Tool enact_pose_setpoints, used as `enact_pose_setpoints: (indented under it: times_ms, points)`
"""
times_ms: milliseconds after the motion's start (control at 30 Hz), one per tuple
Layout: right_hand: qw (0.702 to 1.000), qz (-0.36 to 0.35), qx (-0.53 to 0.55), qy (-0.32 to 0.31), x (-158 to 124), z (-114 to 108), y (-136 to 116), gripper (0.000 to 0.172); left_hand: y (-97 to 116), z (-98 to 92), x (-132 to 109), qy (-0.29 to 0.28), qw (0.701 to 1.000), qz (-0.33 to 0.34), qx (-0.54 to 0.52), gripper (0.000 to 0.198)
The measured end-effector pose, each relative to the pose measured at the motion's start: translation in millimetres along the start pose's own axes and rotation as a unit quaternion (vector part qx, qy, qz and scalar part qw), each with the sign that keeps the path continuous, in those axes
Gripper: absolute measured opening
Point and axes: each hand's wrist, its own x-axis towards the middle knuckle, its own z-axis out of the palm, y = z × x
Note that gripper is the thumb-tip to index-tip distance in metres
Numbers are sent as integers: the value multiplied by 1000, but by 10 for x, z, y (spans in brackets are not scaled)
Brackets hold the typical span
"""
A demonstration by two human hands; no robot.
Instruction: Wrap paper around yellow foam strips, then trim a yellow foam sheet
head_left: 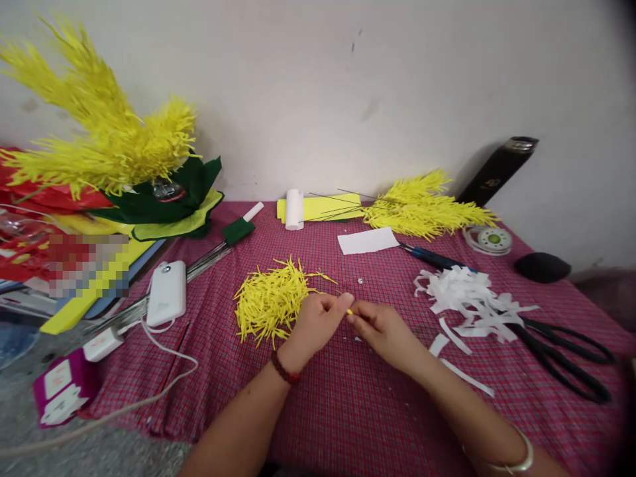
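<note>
My left hand and my right hand meet over the front middle of the table, fingertips pinched together. Between them shows a small bit of yellow paper strip; most of it is hidden by the fingers. Just left of my left hand lies a loose pile of twisted yellow paper strips, a few of them poking out behind the hand. Right of my right hand are a heap of cut white paper strips and black-handled scissors, whose blades are partly under the heap.
At the back lie a white paper roll, yellow paper and a bunch of yellow plumes on wires. Pliers rest at right. A yellow plume bouquet, wires and a corded white power bank occupy the left.
</note>
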Motion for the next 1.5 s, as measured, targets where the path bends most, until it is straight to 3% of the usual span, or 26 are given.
enact_pose_setpoints:
  times_ms: [100, 533, 767, 1067, 1267, 1500]
  points:
    - [1000, -6, -14, -1, -4, 34, -5, 24, -36, 8, 9, -14, 999, -11, 50, 56]
    - [995, 33, 33, 87, 15, -71, 18, 28, -38, 27, 38, 30, 999, -27, -30, 33]
    - [994, 32, 34, 97, 20, -88, -4, 26, -62, 17, 26, 38, 994, -66, -77, 55]
    - [997, -5, -37, 72, 4, -98, 27, 23, -35, 14, 3, 53, 995, -57, -58, 62]
    - [996, -15, -49, 71, 6, -110, 31, 21, -49, 35, 13, 63, 995, -55, -51, 53]
    - [991, 34, 32, 122, 22, -114, 25, 25, -61, 51, 26, 56, 993, -55, -83, 38]
